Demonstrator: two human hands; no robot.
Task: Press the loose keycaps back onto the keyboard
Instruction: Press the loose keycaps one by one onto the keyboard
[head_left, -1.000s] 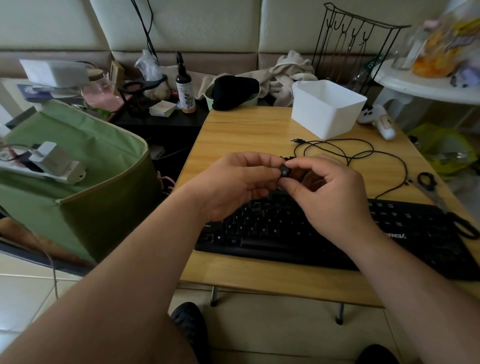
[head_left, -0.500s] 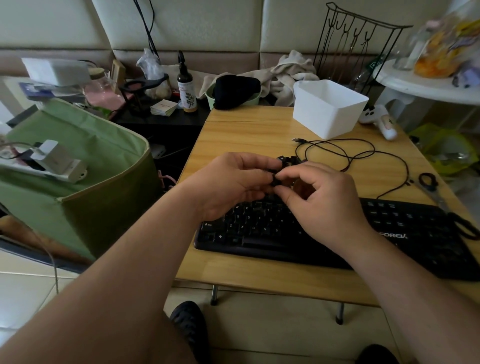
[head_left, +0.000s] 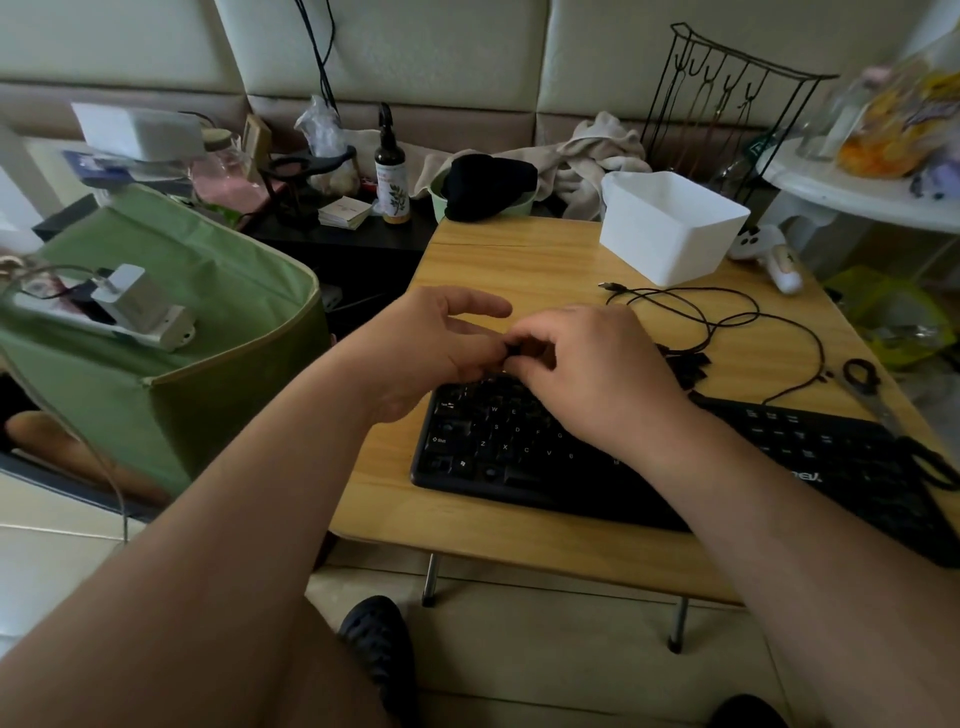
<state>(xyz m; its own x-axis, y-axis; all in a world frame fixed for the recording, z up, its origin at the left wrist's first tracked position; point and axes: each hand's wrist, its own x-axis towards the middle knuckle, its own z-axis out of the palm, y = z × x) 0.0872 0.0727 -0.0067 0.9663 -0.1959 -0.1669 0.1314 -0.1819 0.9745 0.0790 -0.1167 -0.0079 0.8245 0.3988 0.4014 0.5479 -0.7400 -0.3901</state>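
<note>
- The person is sitting at a small wooden table (head_left: 519, 260) with a black keyboard (head_left: 519, 447) lying on it.
- Both hands are hovering together over the top left rows of the keyboard.
- The right hand (head_left: 587, 374) is curling its fingers and pinching a small black keycap (head_left: 515, 349) at its fingertips.
- The left hand (head_left: 431, 348) is meeting it there; its first finger is sticking out straight, and its thumb and other fingers seem to be touching the same keycap, though the view is too dark to be sure.
- A little pile of loose keycaps (head_left: 688, 366) is lying on the table just behind the keyboard, beside a black cable (head_left: 727, 317).
- I think the step in hand is lining up this one keycap over its empty spot.
- The next move is calling for the cap to be turned the right way up, set square on its post, and pushed straight down until it sits level with the keys around it.
- After that, many caps are waiting in the pile, so the job looks far from done.
</note>
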